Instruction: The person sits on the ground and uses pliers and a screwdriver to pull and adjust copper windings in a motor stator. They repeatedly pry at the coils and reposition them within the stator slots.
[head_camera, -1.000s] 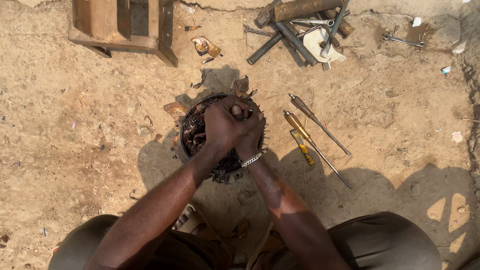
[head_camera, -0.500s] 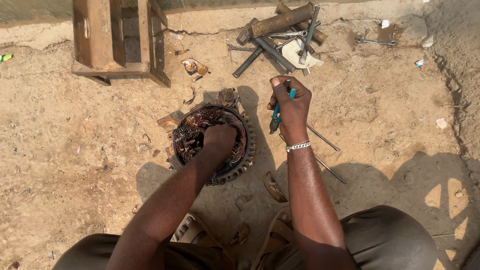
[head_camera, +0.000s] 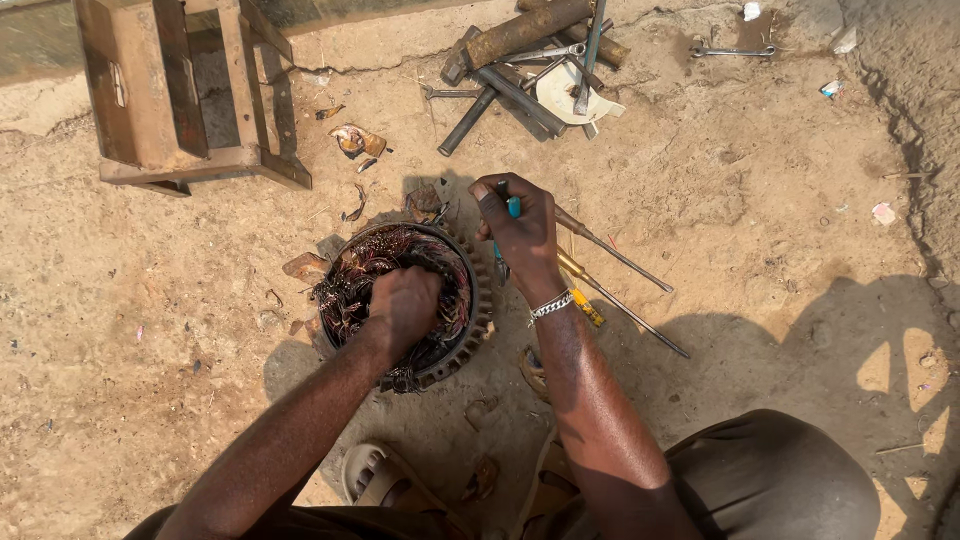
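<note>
The stator (head_camera: 455, 300) lies on the dirt (head_camera: 150, 350), left of centre. The left hand (head_camera: 403, 303) is closed inside it on the copper windings (head_camera: 350, 285). The right hand (head_camera: 520, 235), just right, grips what looks like a blue-handled tool (head_camera: 513, 207).

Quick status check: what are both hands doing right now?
Left hand pressed into round wire-wound motor core. Right hand grips blue-handled tool. Two screwdrivers lie beside.
</note>
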